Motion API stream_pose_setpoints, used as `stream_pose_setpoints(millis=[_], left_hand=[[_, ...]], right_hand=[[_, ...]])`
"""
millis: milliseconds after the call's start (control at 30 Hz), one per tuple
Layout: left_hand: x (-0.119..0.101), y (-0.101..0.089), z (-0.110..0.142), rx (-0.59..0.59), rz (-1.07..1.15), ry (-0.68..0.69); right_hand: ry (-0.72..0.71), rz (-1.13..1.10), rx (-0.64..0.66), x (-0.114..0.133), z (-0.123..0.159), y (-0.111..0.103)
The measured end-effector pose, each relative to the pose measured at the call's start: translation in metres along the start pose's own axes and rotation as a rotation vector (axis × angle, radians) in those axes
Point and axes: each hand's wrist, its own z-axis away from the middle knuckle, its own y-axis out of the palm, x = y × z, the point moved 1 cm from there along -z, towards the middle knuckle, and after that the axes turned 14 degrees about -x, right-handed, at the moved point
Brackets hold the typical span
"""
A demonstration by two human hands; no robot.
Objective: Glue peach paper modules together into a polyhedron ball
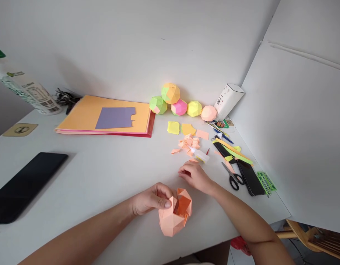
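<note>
A part-built peach paper ball [172, 219] made of folded facets is in my left hand [153, 198], the thumb pressed on its rim. An opening in the ball's upper right side shows its darker orange inside. My right hand [196, 176] is above the table, just beyond the ball and apart from it, with its fingers curled together. Whether anything small is in those fingers is hidden. Just past them lie a white glue bottle [200, 155] on its side and a heap of folded peach paper pieces [189, 142].
Finished paper balls [170, 93] stand along the wall. Scissors [234, 179], a black phone [249, 176] and paper strips lie right. A stack of coloured paper [84, 110] is back left, near a bottle [34, 92]. A dark tablet [26, 187] lies far left.
</note>
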Motion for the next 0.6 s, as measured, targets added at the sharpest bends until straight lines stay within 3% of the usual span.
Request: stream_pose_setpoints(millis=[100,233,400,600], left_hand=[[-0.001,0.001,0.0,0.002,-0.002,0.003],[-0.002,0.002,0.001,-0.006,0.01,-0.008],[-0.003,0.003,0.002,-0.024,-0.01,-0.001],[-0.002,0.003,0.003,-0.066,-0.043,0.01]], right_hand=[[0.058,-0.029,-0.003,-0.006,0.006,-0.015],[0.126,-0.003,0.113,-0.013,0.016,-0.033],[0.003,0.022,0.104,-0.012,0.016,-0.028],[0.207,-0.415,0.028,0.001,0.013,-0.027]])
